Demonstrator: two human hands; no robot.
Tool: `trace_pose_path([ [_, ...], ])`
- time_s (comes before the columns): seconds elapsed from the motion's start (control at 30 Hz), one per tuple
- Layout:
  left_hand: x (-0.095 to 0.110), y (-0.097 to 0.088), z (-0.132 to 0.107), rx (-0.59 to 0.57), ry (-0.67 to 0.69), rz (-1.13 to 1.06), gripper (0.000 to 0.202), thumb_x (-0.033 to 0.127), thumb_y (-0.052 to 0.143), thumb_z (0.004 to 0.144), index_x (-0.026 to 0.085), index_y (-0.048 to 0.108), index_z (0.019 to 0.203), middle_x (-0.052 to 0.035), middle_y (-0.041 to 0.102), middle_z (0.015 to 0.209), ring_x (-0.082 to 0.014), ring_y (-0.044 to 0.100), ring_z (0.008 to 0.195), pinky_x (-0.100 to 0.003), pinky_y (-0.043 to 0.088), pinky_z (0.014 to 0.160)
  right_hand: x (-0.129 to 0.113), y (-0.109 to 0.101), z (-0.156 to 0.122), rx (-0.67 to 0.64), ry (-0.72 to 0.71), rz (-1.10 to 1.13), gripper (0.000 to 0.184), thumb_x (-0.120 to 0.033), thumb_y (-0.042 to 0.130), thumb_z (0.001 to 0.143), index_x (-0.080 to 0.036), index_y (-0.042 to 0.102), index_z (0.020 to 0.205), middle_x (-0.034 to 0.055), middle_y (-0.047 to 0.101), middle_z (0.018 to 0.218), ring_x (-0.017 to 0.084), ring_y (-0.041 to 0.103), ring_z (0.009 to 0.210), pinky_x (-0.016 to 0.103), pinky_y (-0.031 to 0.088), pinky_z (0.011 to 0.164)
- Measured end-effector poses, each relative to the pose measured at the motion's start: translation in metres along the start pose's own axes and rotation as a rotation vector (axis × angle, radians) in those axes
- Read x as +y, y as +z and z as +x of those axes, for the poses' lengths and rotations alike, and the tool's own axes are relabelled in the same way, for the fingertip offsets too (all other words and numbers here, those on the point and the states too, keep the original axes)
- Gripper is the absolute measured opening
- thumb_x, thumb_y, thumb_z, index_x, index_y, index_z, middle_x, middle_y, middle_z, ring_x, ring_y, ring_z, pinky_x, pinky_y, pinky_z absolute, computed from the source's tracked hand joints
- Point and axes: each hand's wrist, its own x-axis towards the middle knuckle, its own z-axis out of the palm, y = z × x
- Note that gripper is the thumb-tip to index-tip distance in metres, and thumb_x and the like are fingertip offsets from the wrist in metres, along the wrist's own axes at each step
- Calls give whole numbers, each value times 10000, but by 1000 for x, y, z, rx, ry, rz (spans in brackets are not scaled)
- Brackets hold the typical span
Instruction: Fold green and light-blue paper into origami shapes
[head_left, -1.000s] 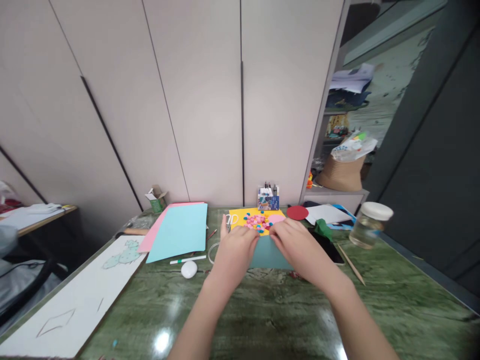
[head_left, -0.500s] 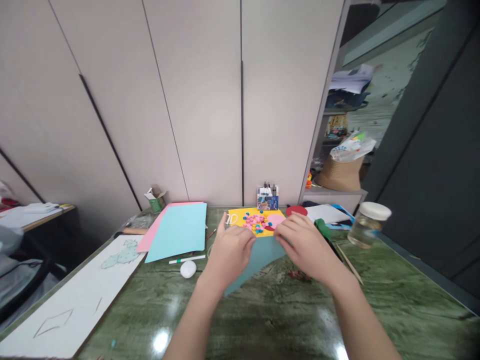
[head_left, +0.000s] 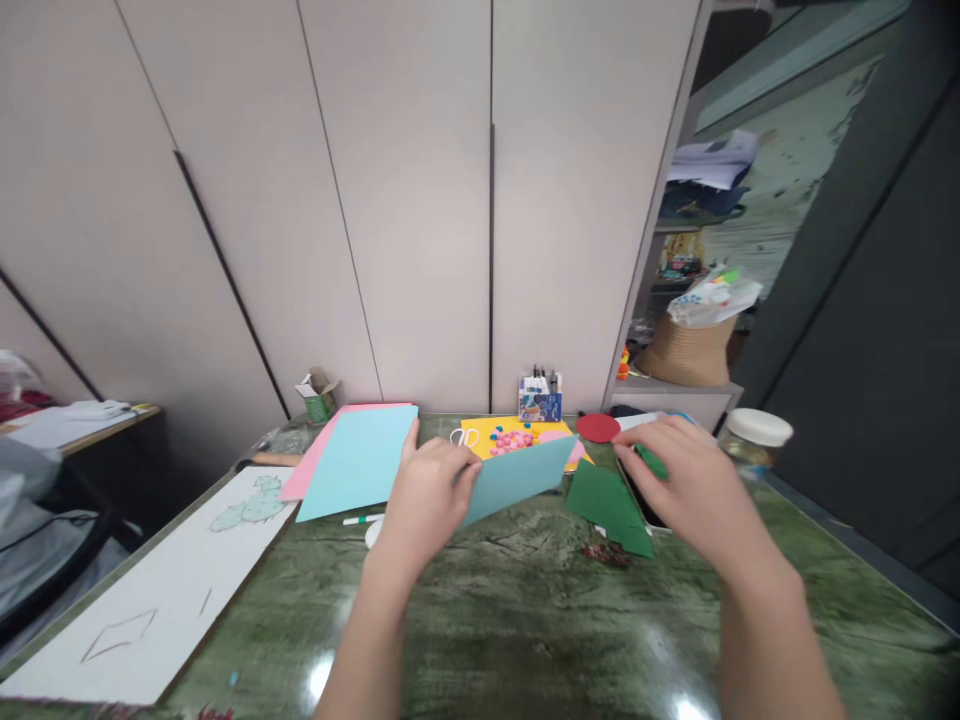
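My left hand (head_left: pixel 435 492) pinches the edge of a loose blue paper sheet (head_left: pixel 517 482) between thumb and fingers, raised above the table and tilted. Apart from that sheet, my right hand (head_left: pixel 679 480) is at the right, its thumb separated from its curled fingers, with nothing visible between them. Below and left of it lies a piece of green paper (head_left: pixel 611 505). Behind the blue sheet, a yellow sheet (head_left: pixel 474 427) bears small pink and blue pieces (head_left: pixel 514 441). White-handled scissors (head_left: pixel 465 437) lie at its left side, and a red paper circle (head_left: pixel 598 428) at its right.
Larger blue (head_left: pixel 360 460) and pink (head_left: pixel 306 472) sheets lie left, beside a white board (head_left: pixel 142 590) with a cactus drawing. A marker box (head_left: pixel 539 398) stands at the back. A lidded jar (head_left: pixel 756 438) is right, and dark red scraps (head_left: pixel 606 553) lie on the green table (head_left: pixel 525 630).
My right hand has let go of the blue sheet and moved right. The left hand still grips the sheet, now lifted and tilted higher. More green paper shows.
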Motion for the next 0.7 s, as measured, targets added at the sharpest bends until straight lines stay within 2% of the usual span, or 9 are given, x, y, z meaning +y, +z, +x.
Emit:
trace_pose_path([
  [0.07,6,4,0,-21,35,-21,160,201,485,864,208,603,757,14,666,773,-159,592,788,-537,127,1112,-20,1,2,-48,-81,85,128,-243,476,886,-195,590,920,57,634,913,209,515,902,352,393,821],
  [0.13,12,8,0,-40,73,-50,155,201,487,867,208,608,771,15,670,786,-153,595,804,-520,123,1118,-38,8,4,-66,-144,80,185,-247,495,883,-197,586,1036,61,635,993,219,498,962,389,361,904],
  [0.23,17,10,0,-61,103,-114,132,197,503,862,220,619,804,22,675,811,-145,601,820,-509,109,1123,-52,19,6,-85,-172,16,142,-228,491,888,-213,624,936,34,648,885,212,496,902,436,313,954],
  [0.33,17,12,1,-76,100,-140,127,194,510,855,230,631,847,17,682,845,-152,606,838,-514,117,1120,-54,25,7,-112,-179,-6,155,-222,488,891,-208,632,836,17,630,777,196,485,837,430,321,941],
  [0.5,25,21,2,-104,146,-105,198,176,479,858,240,646,944,-1,698,895,-167,612,892,-494,160,1115,-57,27,6,-157,-200,12,157,-200,483,889,-206,639,875,29,643,812,200,496,878,446,296,966],
  [0.7,29,26,3,-95,190,-57,174,179,507,821,230,672,849,1,713,848,-174,626,869,-486,160,1117,-57,23,6,-222,-200,113,145,-167,495,875,-222,628,873,18,647,858,195,504,907,447,278,983],
])
